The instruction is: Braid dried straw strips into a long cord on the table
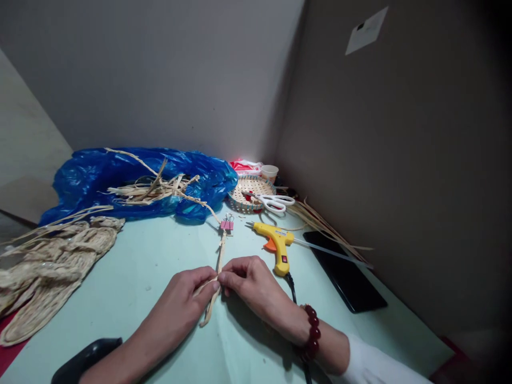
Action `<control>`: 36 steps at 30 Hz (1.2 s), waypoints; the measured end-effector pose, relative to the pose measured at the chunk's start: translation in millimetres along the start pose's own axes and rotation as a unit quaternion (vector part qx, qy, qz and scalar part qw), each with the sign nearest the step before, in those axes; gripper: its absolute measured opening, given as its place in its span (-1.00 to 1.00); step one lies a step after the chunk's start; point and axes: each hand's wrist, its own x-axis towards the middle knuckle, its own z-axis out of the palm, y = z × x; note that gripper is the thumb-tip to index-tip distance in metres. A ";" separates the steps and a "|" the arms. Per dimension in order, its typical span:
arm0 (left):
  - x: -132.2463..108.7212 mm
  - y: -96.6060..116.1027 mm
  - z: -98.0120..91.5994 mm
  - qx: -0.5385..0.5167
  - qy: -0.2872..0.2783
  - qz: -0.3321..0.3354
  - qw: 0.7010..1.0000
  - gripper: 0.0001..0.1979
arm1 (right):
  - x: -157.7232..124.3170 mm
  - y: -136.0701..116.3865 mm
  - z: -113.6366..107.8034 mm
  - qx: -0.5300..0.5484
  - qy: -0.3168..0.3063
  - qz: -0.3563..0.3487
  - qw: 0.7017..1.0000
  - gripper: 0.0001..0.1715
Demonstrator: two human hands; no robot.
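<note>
A pale plaited straw braid runs toward me from a pink binder clip at the middle of the table. My left hand pinches the braid's near part from the left, thumb and fingers closed. From the right, my right hand pinches the same spot, its fingertips almost meeting the left ones. Loose strand ends hang below the left fingers toward me. The strands between my fingertips are partly hidden. A yellow glue gun with an orange trigger lies just beyond my right hand.
A blue plastic bag holding straw strips lies at the back left. Woven straw pieces are at the left edge. White scissors rest on a woven basket, near a paper cup. A black phone lies right.
</note>
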 end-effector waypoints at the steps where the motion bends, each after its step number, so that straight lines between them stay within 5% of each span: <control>1: -0.9 0.8 -0.6 0.039 0.012 0.001 0.999 -0.69 | -0.2 1.1 1.1 0.002 0.013 0.002 1.000 -0.75; 8: -11.8 14.8 -0.4 0.122 0.048 -0.001 0.991 -0.64 | -3.8 3.7 8.0 -0.039 0.081 -0.030 0.995 -0.79; 16: -28.4 5.3 31.0 0.288 0.049 0.125 0.948 -0.71 | -3.7 -1.1 2.5 0.122 0.013 0.029 0.992 -0.78; 21: -28.0 7.9 25.0 0.316 0.038 0.154 0.936 -0.71 | -2.6 -3.3 4.2 0.192 0.008 0.048 0.980 -0.84; 26: -12.8 15.7 -0.8 0.169 0.113 0.043 0.978 -0.72 | -2.9 -5.6 3.9 0.183 0.015 0.040 0.982 -0.84; 28: -3.8 12.4 -5.8 0.017 0.058 -0.029 0.998 -0.76 | -3.1 -6.5 3.4 0.186 0.010 0.036 0.982 -0.82; 31: 5.1 3.9 -4.3 -0.182 -0.071 -0.082 0.977 -0.75 | -2.1 -5.7 2.4 0.190 -0.011 0.026 0.981 -0.81; 36: 5.9 -6.1 2.2 -0.241 -0.076 -0.082 0.964 -0.72 | -1.1 -2.0 -4.1 0.069 -0.028 0.017 0.997 -0.85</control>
